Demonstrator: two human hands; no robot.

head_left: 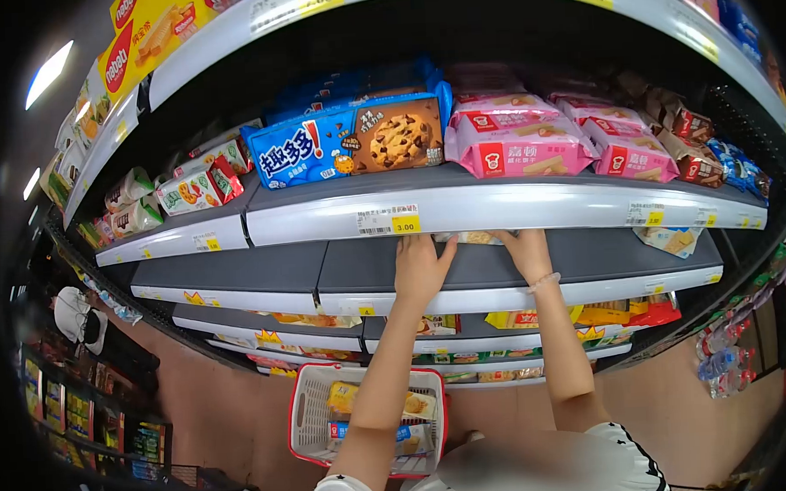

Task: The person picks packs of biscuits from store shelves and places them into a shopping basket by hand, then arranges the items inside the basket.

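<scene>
My left hand (421,267) and my right hand (527,254) reach onto the second shelf, at the two ends of a pale biscuit packet (473,238). Only the packet's front strip shows below the upper shelf's edge. Both thumbs point inward along it, while the fingertips are hidden behind that edge. A bracelet (545,282) circles my right wrist. Directly above the hands, the upper shelf holds a blue cookie packet (349,140) and pink wafer packets (520,143). Another pale packet (669,240) lies at the right end of the second shelf.
A white basket with a red rim (293,417) stands below, holding a yellow packet (343,397) and other packets. The upper shelf's price rail (505,207) overhangs my hands. Water bottles (724,361) stand at right. A person in a white cap (76,314) is at far left.
</scene>
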